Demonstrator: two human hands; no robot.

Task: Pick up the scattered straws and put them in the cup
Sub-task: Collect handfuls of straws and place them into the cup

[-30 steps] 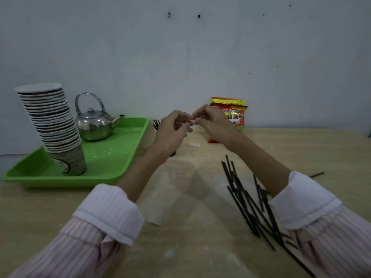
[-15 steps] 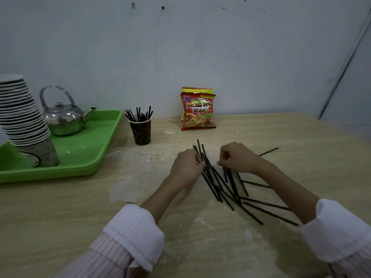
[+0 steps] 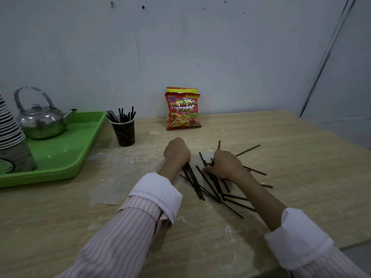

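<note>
Straws on table, more in cup

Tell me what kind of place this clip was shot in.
Probably a drinks corner in a small shop or pantry: a stack of paper cups and a metal kettle on a green tray, snack packets against a bare wall.

bare tabletop between straws and cup

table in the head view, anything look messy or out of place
Yes: black straws lie scattered and crossed on the table under both hands, while others stand in the dark cup. A crumpled clear wrapper lies flat beside the green tray.
</note>
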